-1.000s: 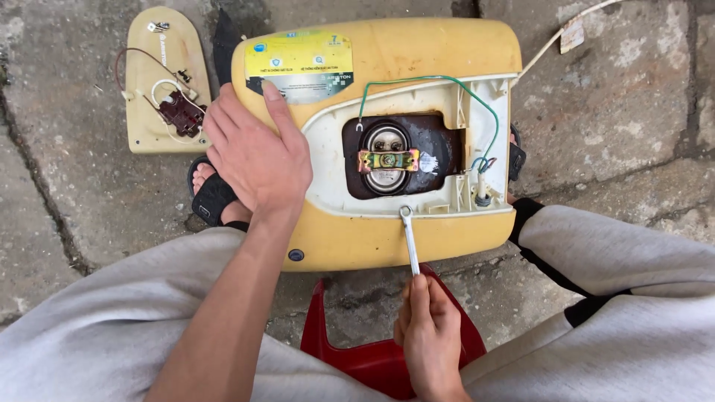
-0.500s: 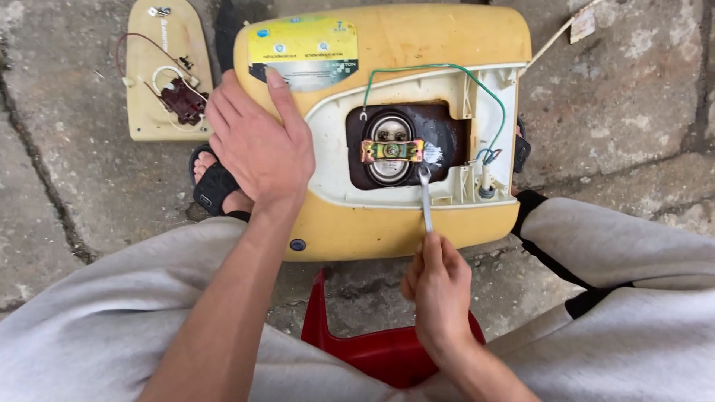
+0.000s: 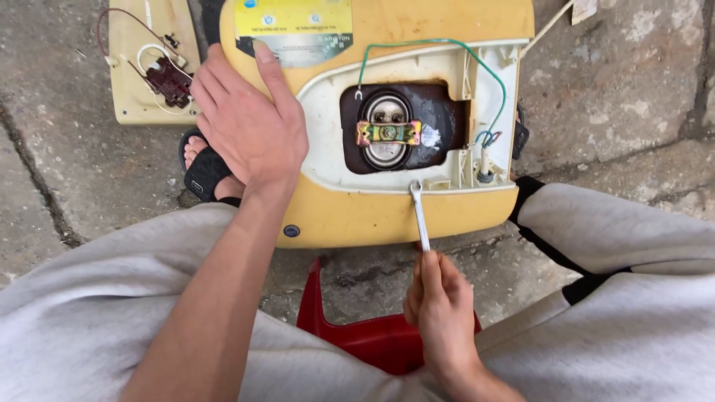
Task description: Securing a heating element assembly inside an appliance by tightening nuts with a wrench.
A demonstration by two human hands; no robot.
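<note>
Low in the frame, a red stool [image 3: 372,339] between grey-trousered knees, on stone floor [image 3: 611,97]. Just above it, right of centre, right hand [image 3: 439,313] closed around the handle of a slim metal wrench [image 3: 419,216], its open end resting at the lower rim of the white inner housing [image 3: 328,160], short of the fitting. Centre frame, yellow appliance casing [image 3: 350,216] lying flat, cover already off, dark cavity exposed. Inside, round metal plate with a small clamp bar [image 3: 389,133] across it, apparently fastened yet; green wire [image 3: 447,45] looping to the right edge, connected at both ends as far as visible. Left of centre, left hand [image 3: 249,126] spread flat, fingers open, pressing on the casing, gripping nothing. Upper left, removed cover panel [image 3: 141,82] lying apart with a dark switch part and loose wires. Judged roughly midway: opened up, inner fitting not yet out.
</note>
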